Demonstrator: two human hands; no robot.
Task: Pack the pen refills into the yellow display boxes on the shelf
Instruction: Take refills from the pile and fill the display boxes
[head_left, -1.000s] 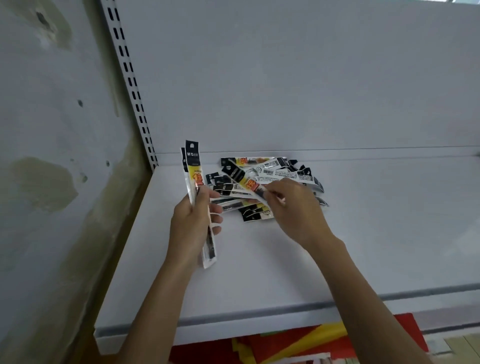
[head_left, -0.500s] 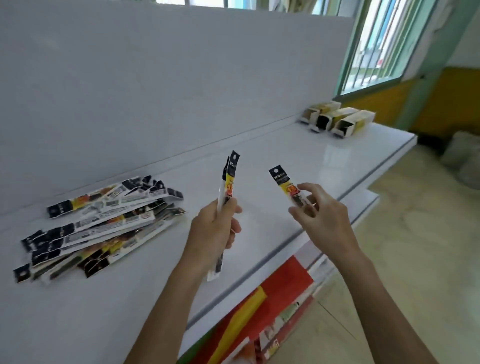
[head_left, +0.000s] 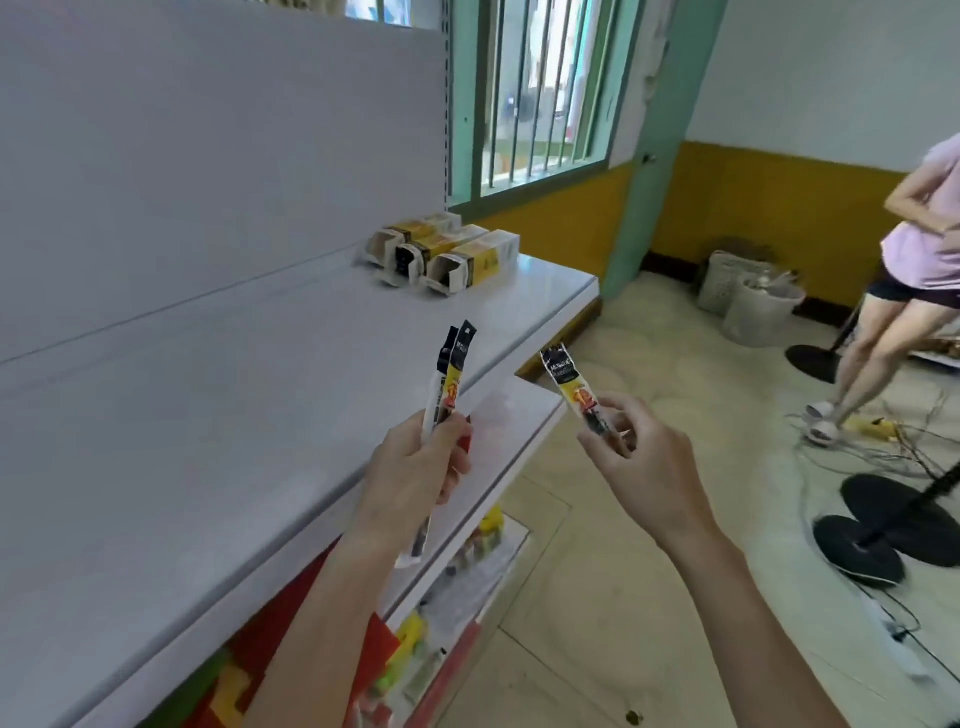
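My left hand (head_left: 415, 473) grips two pen refill packets (head_left: 451, 376) upright over the front part of the white shelf (head_left: 218, 415). Their black tops point up and one tail hangs below my fist. My right hand (head_left: 636, 457) pinches a single refill packet (head_left: 571, 387) by its lower part, out past the shelf edge above the floor. Three yellow display boxes (head_left: 447, 254) lie side by side at the far end of the shelf, open ends toward me. The pile of loose refills is out of view.
A lower shelf (head_left: 498, 447) juts out beneath the top one, with colourful packaged goods under it. A person in a pink top (head_left: 919, 249) stands at the right by fan bases (head_left: 872, 545) and cables on the tiled floor. Woven baskets (head_left: 748, 296) sit against the far wall.
The view has swung further right along the shelf, so the refill pile has left the frame and the yellow boxes look nearer. Both hands still hold their packets, carried rightward.
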